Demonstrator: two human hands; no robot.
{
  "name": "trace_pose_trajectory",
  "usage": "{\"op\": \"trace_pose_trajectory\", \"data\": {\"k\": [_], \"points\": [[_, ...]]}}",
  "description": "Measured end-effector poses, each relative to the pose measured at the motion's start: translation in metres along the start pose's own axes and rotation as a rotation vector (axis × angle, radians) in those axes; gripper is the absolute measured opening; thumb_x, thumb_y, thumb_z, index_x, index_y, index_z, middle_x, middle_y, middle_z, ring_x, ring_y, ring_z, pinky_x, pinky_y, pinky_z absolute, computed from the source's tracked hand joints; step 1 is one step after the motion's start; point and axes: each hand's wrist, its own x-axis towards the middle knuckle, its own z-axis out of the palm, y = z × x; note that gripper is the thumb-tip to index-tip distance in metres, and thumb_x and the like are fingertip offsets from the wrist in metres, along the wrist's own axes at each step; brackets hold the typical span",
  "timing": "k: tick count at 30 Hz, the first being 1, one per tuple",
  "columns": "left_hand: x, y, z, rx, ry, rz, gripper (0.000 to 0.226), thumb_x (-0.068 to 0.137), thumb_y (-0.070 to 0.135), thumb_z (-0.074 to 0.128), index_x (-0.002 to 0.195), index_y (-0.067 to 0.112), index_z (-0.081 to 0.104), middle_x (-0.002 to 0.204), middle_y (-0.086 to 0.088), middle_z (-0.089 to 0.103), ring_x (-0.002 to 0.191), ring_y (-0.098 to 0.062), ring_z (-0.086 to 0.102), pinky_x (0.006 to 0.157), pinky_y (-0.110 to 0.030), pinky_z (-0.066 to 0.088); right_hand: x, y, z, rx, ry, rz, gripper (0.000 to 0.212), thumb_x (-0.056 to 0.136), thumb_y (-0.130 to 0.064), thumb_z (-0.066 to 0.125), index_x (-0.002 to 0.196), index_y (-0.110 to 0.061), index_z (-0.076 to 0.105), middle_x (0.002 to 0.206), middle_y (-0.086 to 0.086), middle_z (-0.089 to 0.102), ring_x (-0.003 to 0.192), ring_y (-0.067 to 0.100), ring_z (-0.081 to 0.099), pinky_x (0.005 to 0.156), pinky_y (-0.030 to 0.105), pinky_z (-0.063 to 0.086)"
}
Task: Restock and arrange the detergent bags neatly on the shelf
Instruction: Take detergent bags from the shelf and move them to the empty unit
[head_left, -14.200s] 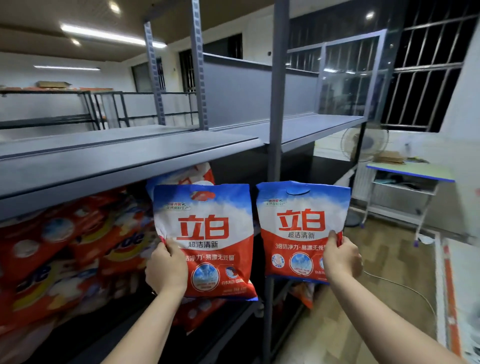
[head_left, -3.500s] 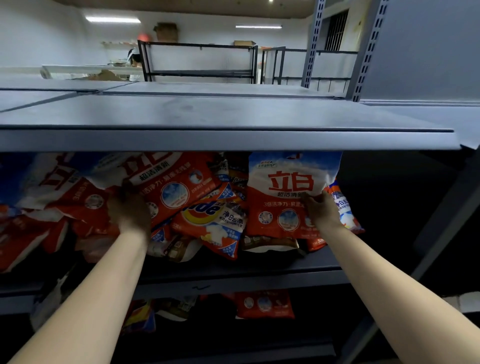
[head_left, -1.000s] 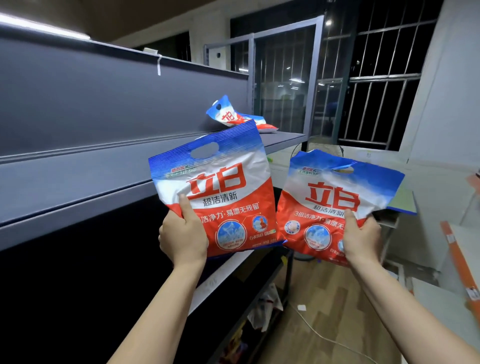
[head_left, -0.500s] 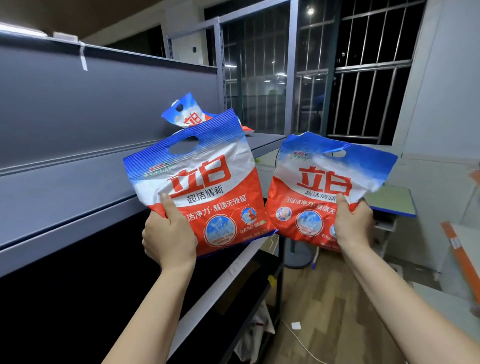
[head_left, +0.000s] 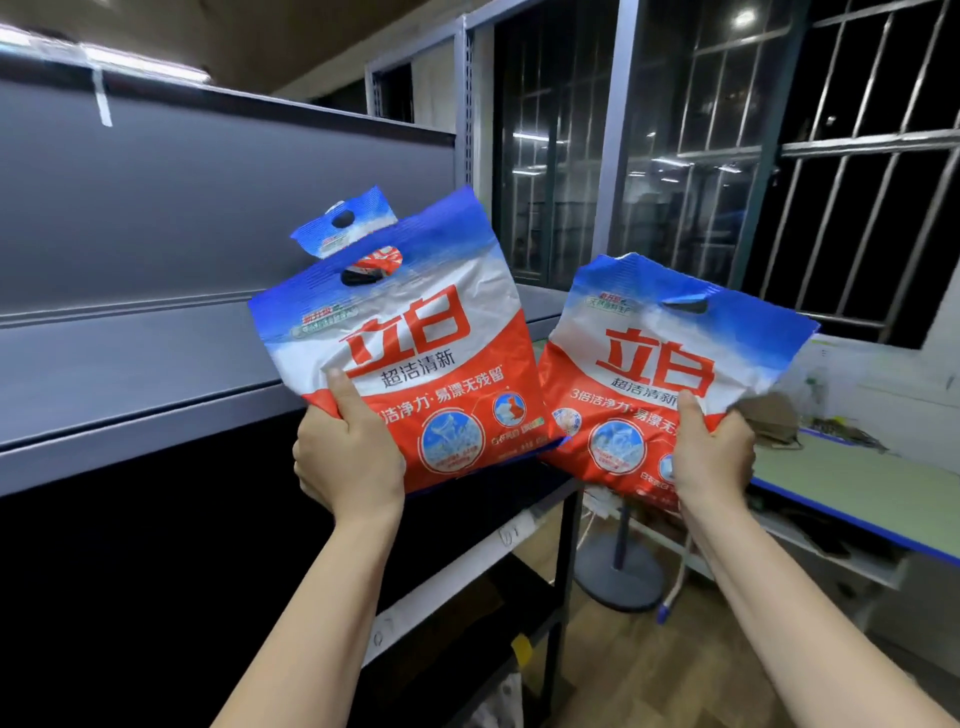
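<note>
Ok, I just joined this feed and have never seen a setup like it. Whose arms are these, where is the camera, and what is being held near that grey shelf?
There is no machine here: these are a person's two bare arms, seen from one wide-angle camera worn on the head, looking forward and down. That is the only view.

The left hand grips the lower part of a red, white and blue detergent bag, thumb on its front. The right hand grips a second bag of the same design the same way. Both bags are raised in the air, not resting on anything.

To the left runs a grey metal shelf. On it, behind the left bag, the top of another bag sticks up; the rest of it is hidden. To the right are a green-topped table and barred windows.
</note>
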Motion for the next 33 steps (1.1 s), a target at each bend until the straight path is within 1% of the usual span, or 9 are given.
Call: {"op": "trace_pose_trajectory", "data": {"k": [3,8,14,21,24,26,28,30,33], "points": [[0.007,0.017,0.030,0.020,0.070,0.014,0.054,0.099,0.046,0.034,0.100,0.002,0.065,0.106,-0.020,0.067,0.100,-0.040,0.058,0.079,-0.039,0.042,0.035,-0.001,0.013,0.052,-0.031,-0.028,0.027,0.093,-0.040,0.055,0.102,-0.015,0.060,0.090,-0.003,0.065,0.078,0.018,0.064,0.068,0.026,0.047],[0.046,0.050,0.075,0.047,0.196,0.047,0.054,0.100,0.046,0.031,0.109,0.003,0.063,0.116,-0.021,0.063,0.107,-0.040,0.054,0.084,-0.040,0.041,0.087,-0.012,0.057,0.197,-0.129,-0.058,0.016,0.090,-0.041,0.056,0.090,-0.026,0.059,0.087,-0.007,0.069,0.079,0.016,0.070,0.080,0.045,0.057],[0.114,0.083,0.121,0.118,0.285,0.085,0.054,0.101,0.045,0.025,0.117,0.006,0.058,0.126,-0.015,0.058,0.117,-0.035,0.051,0.092,-0.039,0.040,0.136,-0.033,0.125,0.221,-0.151,-0.106,0.023,0.083,-0.055,0.053,0.080,-0.032,0.052,0.088,-0.010,0.068,0.080,0.016,0.069,0.080,0.046,0.057],[0.189,0.093,0.180,0.236,0.332,0.061,0.054,0.102,0.043,0.021,0.119,0.005,0.055,0.126,-0.015,0.058,0.117,-0.036,0.052,0.093,-0.041,0.039,0.180,-0.065,0.197,0.229,-0.107,-0.143,0.017,0.091,-0.044,0.052,0.098,-0.029,0.056,0.096,-0.009,0.066,0.087,0.017,0.066,0.085,0.039,0.053],[0.221,0.080,0.199,0.326,0.250,0.000,0.047,0.102,0.036,0.026,0.127,0.004,0.049,0.133,-0.016,0.052,0.123,-0.035,0.048,0.099,-0.041,0.036,0.197,-0.071,0.225,0.282,-0.151,-0.094,0.017,0.091,-0.044,0.053,0.097,-0.028,0.057,0.092,-0.010,0.066,0.082,0.014,0.067,0.081,0.037,0.056],[0.246,0.058,0.209,0.429,0.096,-0.109,0.046,0.097,0.029,0.039,0.136,0.005,0.037,0.141,-0.015,0.044,0.129,-0.031,0.042,0.105,-0.037,0.031,0.205,-0.072,0.243,0.289,-0.218,-0.084,0.018,0.091,-0.043,0.054,0.098,-0.027,0.058,0.091,-0.008,0.068,0.079,0.014,0.068,0.081,0.038,0.056],[0.264,0.040,0.214,0.500,0.001,-0.203,0.071,0.088,0.028,0.057,0.143,0.002,0.020,0.148,-0.016,0.032,0.133,-0.030,0.036,0.110,-0.036,0.030,0.212,-0.073,0.263,0.276,-0.288,-0.096,0.016,0.091,-0.042,0.055,0.097,-0.027,0.058,0.091,-0.007,0.069,0.080,0.016,0.069,0.082,0.041,0.056],[0.271,0.034,0.217,0.589,-0.050,-0.178,0.100,0.083,0.039,0.067,0.148,0.000,0.001,0.152,-0.018,0.019,0.137,-0.033,0.027,0.112,-0.039,0.027,0.214,-0.074,0.283,0.241,-0.349,-0.109,0.016,0.091,-0.042,0.055,0.094,-0.026,0.056,0.090,-0.006,0.068,0.082,0.019,0.068,0.084,0.042,0.055],[0.265,0.035,0.221,0.839,-0.168,-0.055,0.102,0.081,0.059,0.060,0.149,0.005,0.008,0.152,-0.016,0.016,0.138,-0.034,0.021,0.111,-0.042,0.022,0.216,-0.079,0.312,0.200,-0.434,-0.135,0.014,0.090,-0.039,0.057,0.091,-0.024,0.057,0.090,-0.003,0.066,0.089,0.025,0.066,0.085,0.037,0.052]]}}
